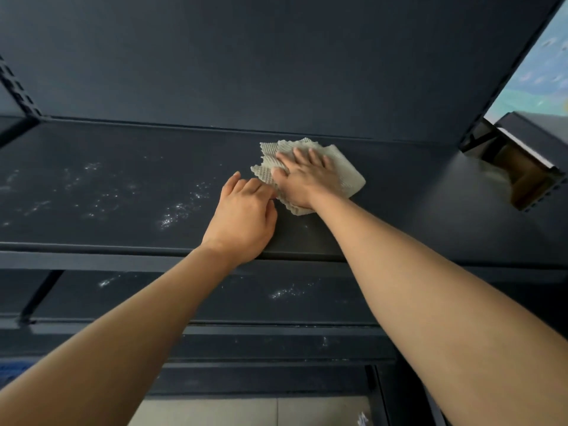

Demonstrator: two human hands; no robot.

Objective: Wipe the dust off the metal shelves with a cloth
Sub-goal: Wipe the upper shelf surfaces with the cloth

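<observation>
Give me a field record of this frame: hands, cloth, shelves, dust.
right hand: flat, fingers straight, pressing on the cloth
cloth: pale, ribbed, crumpled; lies on the upper shelf near its back edge
left hand: on the upper shelf beside the cloth, fingers curled at its near edge; unclear whether it pinches it
upper shelf: dark metal
dust: white specks on the upper shelf, left of both hands
lower shelf: dark metal, also speckled white
</observation>
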